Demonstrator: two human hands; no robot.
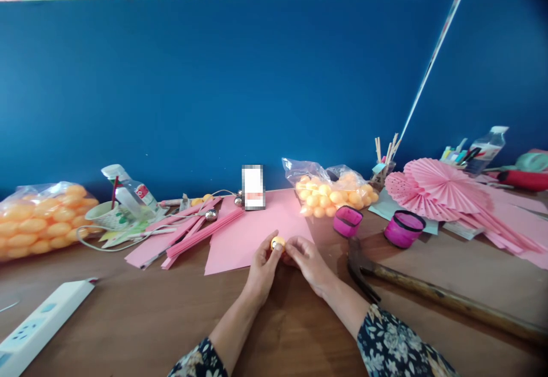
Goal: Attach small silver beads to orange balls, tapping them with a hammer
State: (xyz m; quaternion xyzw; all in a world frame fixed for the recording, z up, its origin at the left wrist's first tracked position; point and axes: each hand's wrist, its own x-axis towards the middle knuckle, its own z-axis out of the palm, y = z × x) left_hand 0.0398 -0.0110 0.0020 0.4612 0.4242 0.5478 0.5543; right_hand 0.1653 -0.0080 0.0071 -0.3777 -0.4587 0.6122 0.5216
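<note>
A small yellow-orange ball (278, 242) with a whitish patch is pinched in the fingers of my left hand (262, 264), just above the table. My right hand (311, 262) is closed in a pinch at the ball's right side. Whether its fingertips grip the ball or something small is too fine to make out. Beneath and beyond both hands lie pink paper sheets (257, 240). A bag of orange balls (327, 191) sits behind my right hand, with folded pink paper strips (205, 234) to the left of my left hand.
A claw hammer (428, 291) lies to the right, near two magenta bands (347, 221). Pink paper fans (445, 191) and a bottle (488, 146) are farther right. On the left are another bag of balls (43, 220), a paper cup (105, 214) and a power strip (40, 320). A blue partition (214, 80) stands behind.
</note>
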